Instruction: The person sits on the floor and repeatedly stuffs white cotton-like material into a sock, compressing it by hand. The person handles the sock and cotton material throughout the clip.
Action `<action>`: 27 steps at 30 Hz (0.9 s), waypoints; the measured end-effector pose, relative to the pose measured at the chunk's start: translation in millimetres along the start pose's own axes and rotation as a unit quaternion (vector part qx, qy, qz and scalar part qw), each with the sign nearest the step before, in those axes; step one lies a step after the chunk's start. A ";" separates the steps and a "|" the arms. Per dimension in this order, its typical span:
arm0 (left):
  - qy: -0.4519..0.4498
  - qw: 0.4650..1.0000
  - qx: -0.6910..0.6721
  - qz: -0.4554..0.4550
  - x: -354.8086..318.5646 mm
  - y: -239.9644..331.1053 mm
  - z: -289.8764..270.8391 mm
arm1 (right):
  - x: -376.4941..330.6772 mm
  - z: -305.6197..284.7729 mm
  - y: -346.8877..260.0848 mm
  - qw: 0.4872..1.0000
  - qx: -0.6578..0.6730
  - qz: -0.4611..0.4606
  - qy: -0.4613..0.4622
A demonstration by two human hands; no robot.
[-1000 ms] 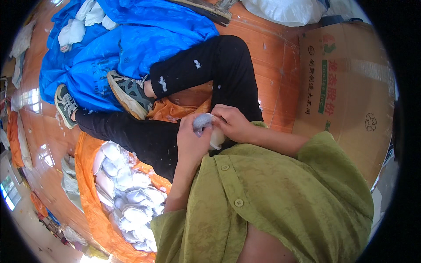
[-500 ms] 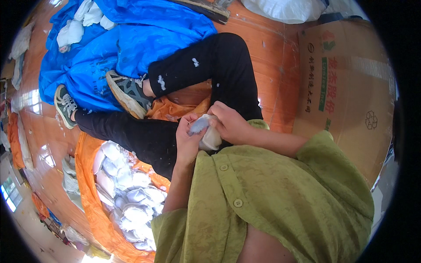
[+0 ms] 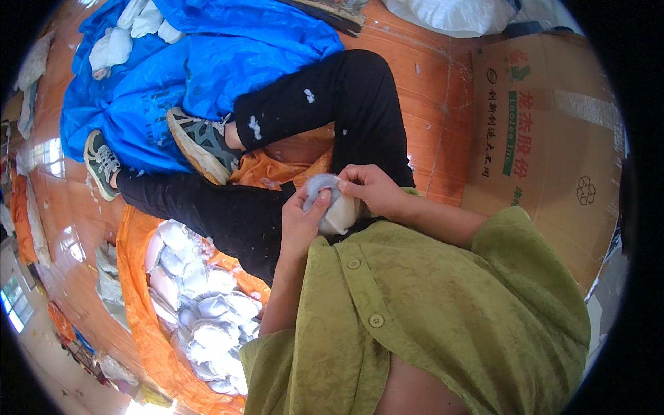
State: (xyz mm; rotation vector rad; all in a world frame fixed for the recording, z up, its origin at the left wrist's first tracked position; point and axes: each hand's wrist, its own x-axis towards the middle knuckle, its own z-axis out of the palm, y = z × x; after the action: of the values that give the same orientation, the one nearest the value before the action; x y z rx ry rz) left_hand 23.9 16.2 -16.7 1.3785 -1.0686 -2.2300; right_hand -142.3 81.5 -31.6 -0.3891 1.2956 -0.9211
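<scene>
A small soft rounded cloth piece (image 3: 340,216), off-white with a grey-blue fluffy part at its top, is held between my two hands above my lap. My left hand (image 3: 299,220) is closed on its left side, the thumb pressed onto the grey-blue part. On the other side my right hand (image 3: 373,191) pinches the upper right edge between thumb and fingers. Exactly what kind of piece it is, I cannot tell. To the lower left, an orange bag (image 3: 133,277) lies open, filled with several similar white and pale grey cloth pieces (image 3: 213,337).
A blue plastic sheet (image 3: 228,55) spreads beyond my shoes, with white cloth bundles (image 3: 111,52) on it. On the right stands a large cardboard box (image 3: 546,152). A white plastic bag (image 3: 449,15) and a wooden board (image 3: 325,14) lie at the far side. White fluff clings to my black trousers.
Both hands have shifted slightly right with the cloth piece. The grey-blue part now looks rounder and more bunched up, and the left thumb presses on it.
</scene>
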 end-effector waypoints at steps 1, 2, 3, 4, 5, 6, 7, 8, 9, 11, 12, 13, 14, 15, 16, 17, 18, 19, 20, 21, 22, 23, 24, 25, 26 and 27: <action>0.006 0.999 0.036 0.000 0.1 0.7 0.4 | -0.4 -0.7 0.7 1.000 0.021 -0.003 -0.014; 0.011 0.997 0.072 -0.001 -0.1 2.1 0.5 | -0.9 -1.4 1.3 0.999 0.042 -0.006 -0.029; 0.017 0.994 0.108 -0.001 -0.2 2.9 0.2 | -1.5 -2.2 2.0 0.997 0.063 -0.010 -0.043; 0.004 0.994 0.103 -0.022 1.5 0.0 -2.0 | -1.8 -4.6 3.7 0.996 0.067 -0.013 -0.058; -0.009 0.994 0.100 -0.043 4.7 -2.9 -4.9 | -1.6 -7.6 5.1 0.995 0.072 -0.016 -0.072; -0.022 0.993 0.096 -0.064 7.1 -4.7 -6.4 | -1.3 -9.4 5.0 0.993 0.078 -0.020 -0.087; -0.008 0.993 0.100 -0.068 9.6 -5.6 -6.6 | -1.1 -9.6 3.9 0.992 0.062 -0.033 -0.102; 0.007 0.992 0.104 -0.072 12.0 -3.8 -5.4 | -1.3 -7.7 -0.8 0.991 0.045 -0.046 -0.118; 0.022 0.991 0.107 -0.076 13.0 -1.6 -3.9 | -1.8 -6.8 -5.3 0.989 0.028 -0.059 -0.133; 0.041 0.991 0.108 -0.061 11.6 11.5 2.2 | 2.6 -10.6 -16.1 0.983 -0.038 -0.037 -0.174; 0.051 0.991 0.109 -0.051 12.7 18.4 3.9 | 6.2 -12.6 -25.7 0.978 -0.072 -0.028 -0.194; 0.058 0.994 0.087 -0.042 16.9 23.0 3.1 | 9.1 -14.1 -37.8 0.978 -0.073 -0.002 -0.195; 0.066 0.995 0.064 -0.031 22.9 28.1 0.7 | 11.7 -13.2 -54.7 0.977 -0.076 0.022 -0.198; 0.074 0.996 0.042 -0.021 28.7 33.2 -2.4 | 15.5 -12.9 -67.4 0.976 -0.077 0.047 -0.200; 0.076 0.997 -0.016 -0.019 39.3 28.5 -17.2 | 21.2 -13.2 -75.2 0.977 -0.083 -0.040 -0.195; 0.097 0.994 -0.047 -0.001 40.1 43.7 -15.5 | 25.1 -15.1 -88.2 0.970 -0.111 -0.105 -0.189; 0.085 0.995 0.005 0.054 46.0 40.5 -27.7 | 25.3 -15.9 -99.2 0.946 -0.230 -0.160 -0.165; 0.085 0.994 0.032 0.065 45.5 44.8 -30.8 | 25.7 -17.3 -107.5 0.904 -0.344 -0.212 -0.137; 0.080 0.992 0.059 0.077 47.9 48.7 -32.7 | 24.0 -17.6 -104.5 0.947 -0.221 -0.155 -0.176; 0.077 0.989 0.085 0.089 46.9 56.9 -31.4 | 22.7 -15.2 -94.9 0.968 -0.094 -0.092 -0.215; 0.097 0.991 0.043 0.083 45.2 60.8 -17.9 | 25.7 -13.8 -87.7 0.957 -0.101 -0.086 -0.257; 0.121 0.990 0.006 0.072 41.4 67.1 -9.1 | 23.2 -8.0 -78.9 0.948 -0.046 -0.051 -0.310; 0.105 0.990 0.016 0.095 46.1 57.6 -19.4 | 15.2 3.6 -74.1 0.961 -0.013 -0.065 -0.268; 0.091 0.988 0.025 0.119 49.8 48.5 -30.5 | 10.1 12.8 -71.4 0.971 0.021 -0.078 -0.226; 0.090 0.990 -0.039 0.105 50.3 50.5 -30.3 | 11.0 11.8 -67.9 0.977 0.019 -0.056 -0.206; 0.088 0.987 -0.103 0.090 50.4 52.9 -29.0 | 13.3 9.2 -62.6 0.982 0.017 -0.034 -0.186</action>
State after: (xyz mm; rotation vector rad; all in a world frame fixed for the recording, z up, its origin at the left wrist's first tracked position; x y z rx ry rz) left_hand 18.1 -62.2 -17.6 1.3075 -0.8407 -1.9863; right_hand -156.4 31.5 6.9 -0.5523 0.9281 -0.8773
